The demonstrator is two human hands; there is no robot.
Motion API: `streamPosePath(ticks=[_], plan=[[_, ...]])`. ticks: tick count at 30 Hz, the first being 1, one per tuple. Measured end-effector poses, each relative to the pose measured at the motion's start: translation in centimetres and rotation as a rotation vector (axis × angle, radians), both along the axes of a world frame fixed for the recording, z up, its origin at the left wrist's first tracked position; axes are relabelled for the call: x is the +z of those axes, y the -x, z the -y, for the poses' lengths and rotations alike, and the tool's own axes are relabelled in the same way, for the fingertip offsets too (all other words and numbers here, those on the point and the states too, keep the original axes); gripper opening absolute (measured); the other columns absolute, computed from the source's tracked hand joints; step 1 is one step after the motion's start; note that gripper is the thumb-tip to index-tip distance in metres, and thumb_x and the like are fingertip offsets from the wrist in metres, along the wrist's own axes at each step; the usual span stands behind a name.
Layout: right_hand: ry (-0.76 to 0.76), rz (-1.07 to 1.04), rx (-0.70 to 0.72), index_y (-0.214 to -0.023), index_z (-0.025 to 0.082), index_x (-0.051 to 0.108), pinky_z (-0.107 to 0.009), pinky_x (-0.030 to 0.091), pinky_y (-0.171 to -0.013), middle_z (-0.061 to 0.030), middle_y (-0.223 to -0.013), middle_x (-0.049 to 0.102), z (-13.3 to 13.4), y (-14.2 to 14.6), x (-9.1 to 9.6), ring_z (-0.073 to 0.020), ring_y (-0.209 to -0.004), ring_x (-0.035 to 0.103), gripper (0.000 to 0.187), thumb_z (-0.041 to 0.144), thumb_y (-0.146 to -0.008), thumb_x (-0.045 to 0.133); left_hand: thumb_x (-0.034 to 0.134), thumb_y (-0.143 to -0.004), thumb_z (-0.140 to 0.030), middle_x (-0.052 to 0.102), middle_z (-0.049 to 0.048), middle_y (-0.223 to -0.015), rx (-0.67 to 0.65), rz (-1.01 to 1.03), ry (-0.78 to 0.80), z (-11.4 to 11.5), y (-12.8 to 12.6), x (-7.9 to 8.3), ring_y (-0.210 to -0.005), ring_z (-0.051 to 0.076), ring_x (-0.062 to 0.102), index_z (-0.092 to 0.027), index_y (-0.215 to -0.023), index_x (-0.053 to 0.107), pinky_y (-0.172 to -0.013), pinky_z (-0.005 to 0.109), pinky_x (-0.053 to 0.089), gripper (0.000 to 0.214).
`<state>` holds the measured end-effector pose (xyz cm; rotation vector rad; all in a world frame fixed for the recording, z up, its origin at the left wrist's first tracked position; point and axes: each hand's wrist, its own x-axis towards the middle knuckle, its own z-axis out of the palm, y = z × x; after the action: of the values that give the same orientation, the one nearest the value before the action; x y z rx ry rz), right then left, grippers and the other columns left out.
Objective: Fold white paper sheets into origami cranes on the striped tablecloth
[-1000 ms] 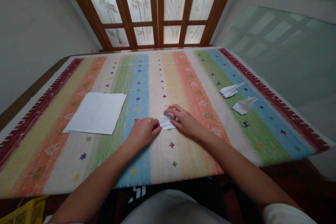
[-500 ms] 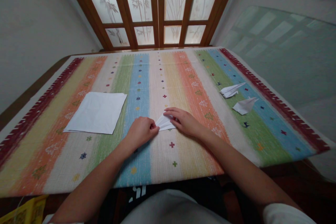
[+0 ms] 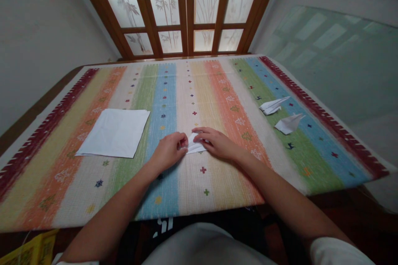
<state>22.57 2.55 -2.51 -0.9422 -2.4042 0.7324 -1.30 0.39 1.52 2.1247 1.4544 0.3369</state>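
A small folded piece of white paper [image 3: 195, 145] lies on the striped cloth near the table's front middle. My left hand [image 3: 168, 152] is curled, its fingertips pinching the paper's left edge. My right hand [image 3: 215, 142] rests flat on the paper's right side, fingers pressed down on it. Most of the paper is hidden under the two hands.
A stack of white square sheets [image 3: 115, 132] lies to the left. Two finished paper planes [image 3: 273, 106] [image 3: 289, 123] sit at the right on the green and blue stripes. The striped tablecloth [image 3: 174, 91] covers the table; wooden glazed doors [image 3: 183, 8] stand behind.
My left hand has shifted slightly up and to the right over the paper's left edge, covering more of it. My right hand has stayed pressed on the paper.
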Motion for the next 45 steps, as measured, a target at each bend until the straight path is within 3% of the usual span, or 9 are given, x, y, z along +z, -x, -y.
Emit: streamPosePath(ticks=[3,5,9,15,19,27,32,37,45], plan=[[0.012,0.043,-0.023,-0.105,0.02,0.078,-0.044,0.05,-0.116,-0.0124,-0.15,0.065,0.0,-0.1,0.3,-0.0244,-0.135,0.064,0.03,0.001,-0.094,0.059,0.059,-0.085,-0.001,0.077,0.0065,-0.104,-0.142,0.044,-0.036,0.6,-0.6,-0.5,-0.089,0.019,0.069,-0.021,-0.101,0.08,-0.085,0.032,0.05,0.033],[0.015,0.054,-0.042,-0.103,0.022,0.079,-0.044,0.05,-0.114,-0.0112,-0.149,0.066,0.1,0.0,0.5,-0.024,-0.133,0.066,0.026,0.004,-0.096,0.06,0.059,-0.09,-0.005,0.077,0.008,-0.107,-0.156,0.033,-0.046,0.9,-0.9,-0.8,-0.09,0.02,0.07,-0.02,-0.103,0.082,-0.086,0.033,0.052,0.03],[0.019,0.039,-0.056,-0.101,0.022,0.079,-0.043,0.052,-0.111,-0.0121,-0.144,0.068,0.3,0.2,0.8,-0.024,-0.127,0.069,0.016,0.017,-0.101,0.064,0.061,-0.1,-0.022,0.078,0.0095,-0.102,-0.11,-0.012,-0.064,0.8,-1.0,-1.1,-0.088,0.022,0.071,-0.018,-0.103,0.082,-0.085,0.034,0.053,0.022],[0.084,-0.033,-0.138,-0.093,0.022,0.078,-0.039,0.055,-0.104,-0.01,-0.135,0.072,0.3,0.7,0.6,-0.0213,-0.115,0.072,0.014,0.011,-0.095,0.07,0.063,-0.1,-0.022,0.078,0.0084,-0.098,-0.069,-0.061,-0.062,0.5,-1.2,-1.2,-0.086,0.021,0.071,-0.02,-0.101,0.083,-0.084,0.034,0.053,0.02],[0.116,-0.056,-0.163,-0.103,0.022,0.078,-0.04,0.056,-0.104,-0.0123,-0.142,0.069,0.1,0.9,0.3,-0.023,-0.119,0.071,0.018,0.009,-0.092,0.072,0.066,-0.097,-0.021,0.075,0.0081,-0.096,-0.009,-0.057,-0.07,0.6,-1.4,-1.3,-0.081,0.02,0.068,-0.019,-0.098,0.083,-0.083,0.034,0.053,0.017],[0.066,-0.008,-0.095,-0.114,0.022,0.078,-0.045,0.053,-0.11,-0.0133,-0.144,0.068,-0.3,0.6,0.1,-0.0251,-0.129,0.067,0.023,0.012,-0.094,0.071,0.071,-0.095,-0.02,0.072,0.0111,-0.123,0.038,0.027,-0.071,0.4,-1.2,-1.8,-0.091,0.019,0.07,-0.018,-0.094,0.082,-0.094,0.038,0.056,0.011],[0.013,-0.011,-0.08,-0.111,0.022,0.077,-0.041,0.054,-0.105,-0.012,-0.143,0.063,0.0,0.4,0.4,-0.0215,-0.112,0.072,0.018,0.016,-0.096,0.07,0.072,-0.094,-0.02,0.073,0.0103,-0.12,0.029,0.028,-0.087,0.4,-1.1,-1.9,-0.097,0.021,0.071,-0.018,-0.095,0.08,-0.097,0.039,0.056,0.009],[0.004,-0.008,-0.1,-0.125,0.024,0.071,-0.036,0.056,-0.094,-0.0093,-0.133,0.064,0.2,0.4,0.8,-0.0177,-0.096,0.07,0.029,0.017,-0.097,0.068,0.071,-0.094,-0.019,0.072,0.0083,-0.111,0.031,0.045,-0.1,0.7,-1.2,-1.5,-0.091,0.02,0.069,-0.018,-0.094,0.078,-0.09,0.035,0.055,0.006],[-0.059,0.039,-0.089,-0.112,0.023,0.077,-0.033,0.053,-0.091,-0.0078,-0.115,0.069,-0.2,0.0,0.2,-0.0199,-0.101,0.068,0.018,0.019,-0.103,0.062,0.07,-0.095,-0.019,0.075,0.0057,-0.096,0.006,-0.042,-0.095,0.8,-1.1,-1.2,-0.082,0.02,0.069,-0.018,-0.101,0.076,-0.083,0.033,0.053,0.008]])
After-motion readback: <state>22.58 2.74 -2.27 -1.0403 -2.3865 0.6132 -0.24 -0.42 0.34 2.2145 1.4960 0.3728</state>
